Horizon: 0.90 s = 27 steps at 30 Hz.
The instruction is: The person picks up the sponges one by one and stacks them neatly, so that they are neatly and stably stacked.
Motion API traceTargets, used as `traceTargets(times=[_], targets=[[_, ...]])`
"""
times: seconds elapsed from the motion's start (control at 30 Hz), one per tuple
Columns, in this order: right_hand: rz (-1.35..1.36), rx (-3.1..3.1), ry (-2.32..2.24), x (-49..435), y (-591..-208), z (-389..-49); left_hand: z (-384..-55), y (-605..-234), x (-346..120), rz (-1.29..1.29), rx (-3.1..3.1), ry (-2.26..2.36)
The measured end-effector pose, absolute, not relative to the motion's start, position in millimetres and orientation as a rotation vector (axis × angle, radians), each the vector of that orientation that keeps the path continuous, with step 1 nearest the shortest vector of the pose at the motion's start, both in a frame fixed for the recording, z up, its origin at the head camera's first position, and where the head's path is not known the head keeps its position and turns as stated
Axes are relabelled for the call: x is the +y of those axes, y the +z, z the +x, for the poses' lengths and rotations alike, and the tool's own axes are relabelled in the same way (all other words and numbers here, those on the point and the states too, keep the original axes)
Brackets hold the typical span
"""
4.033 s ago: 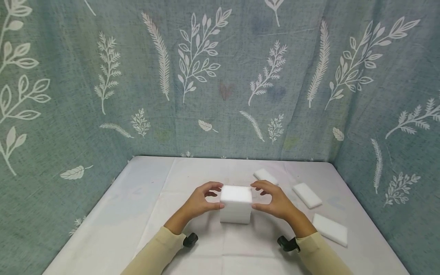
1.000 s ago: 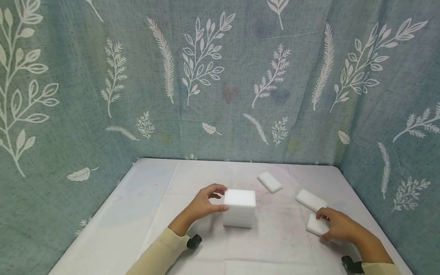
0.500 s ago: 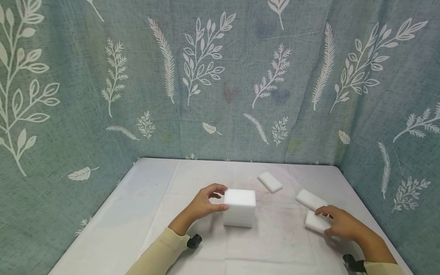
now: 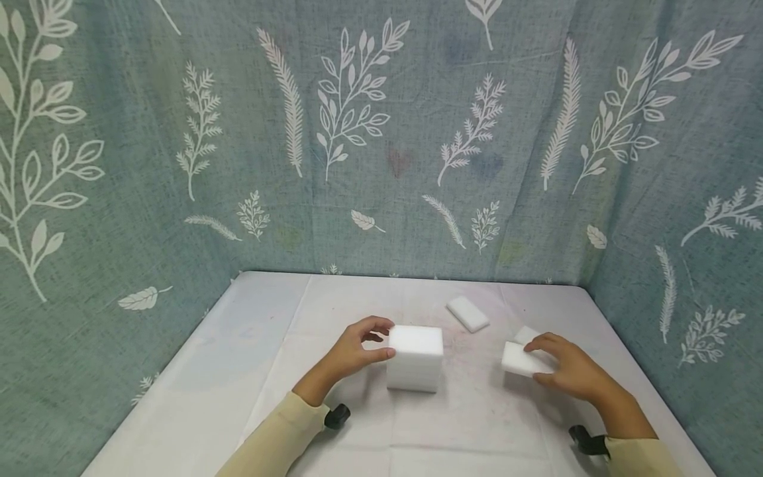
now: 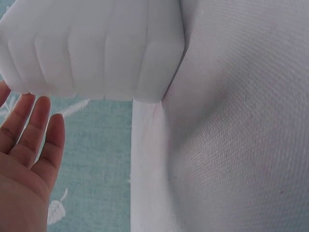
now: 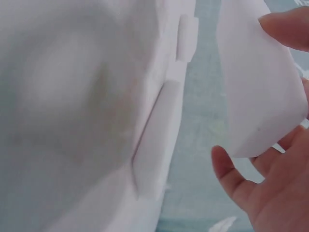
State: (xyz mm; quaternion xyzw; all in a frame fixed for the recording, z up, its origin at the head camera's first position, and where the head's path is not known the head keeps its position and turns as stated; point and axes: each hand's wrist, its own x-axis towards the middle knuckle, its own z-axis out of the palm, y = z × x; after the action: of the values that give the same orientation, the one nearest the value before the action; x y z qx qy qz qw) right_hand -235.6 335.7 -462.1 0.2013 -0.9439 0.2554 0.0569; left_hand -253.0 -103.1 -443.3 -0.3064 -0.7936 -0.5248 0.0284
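A squared stack of white sponge blocks (image 4: 415,363) stands mid-table, its several layers showing as seams in the left wrist view. My left hand (image 4: 350,352) rests at the stack's left side, thumb by the front corner and index finger by the back one. In the left wrist view the fingers look nearly straight, tips at the upper layers. My right hand (image 4: 569,372) pinches a single white sponge (image 4: 520,361) by its right end, thumb on one face and fingers on the other. The right wrist view shows this sponge raised off the tabletop.
Behind the held sponge, another white sponge (image 4: 526,334) lies flat, mostly covered in the head view. A further sponge (image 4: 467,314) lies near the back of the table. Patterned green-blue curtains (image 4: 357,252) enclose the white-covered table (image 4: 268,371) at the back and sides.
Four seconds ago both hands were at the stack. My right hand has since gone right, taken hold of the nearest loose sponge, lifted it and moved it leftward. The left hand stays at the stack.
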Motion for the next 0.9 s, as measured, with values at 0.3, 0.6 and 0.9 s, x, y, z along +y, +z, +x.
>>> traceTargets(times=[0.3,0.6,0.9], targets=[[0.687,-2.767,0.752,319.4,-456.8,-242.1,-272.2,-468.1,-105.1,-0.916,-2.453,-1.582],[0.752,-2.717,0.768,304.4,-452.4,-249.6,-276.0,-472.3,-103.5,-0.916,-2.446,-1.587],[0.811,-2.692,0.773,288.5,-437.2,-256.0,-267.9,-460.8,-102.0,-0.949,-2.428,-1.587]])
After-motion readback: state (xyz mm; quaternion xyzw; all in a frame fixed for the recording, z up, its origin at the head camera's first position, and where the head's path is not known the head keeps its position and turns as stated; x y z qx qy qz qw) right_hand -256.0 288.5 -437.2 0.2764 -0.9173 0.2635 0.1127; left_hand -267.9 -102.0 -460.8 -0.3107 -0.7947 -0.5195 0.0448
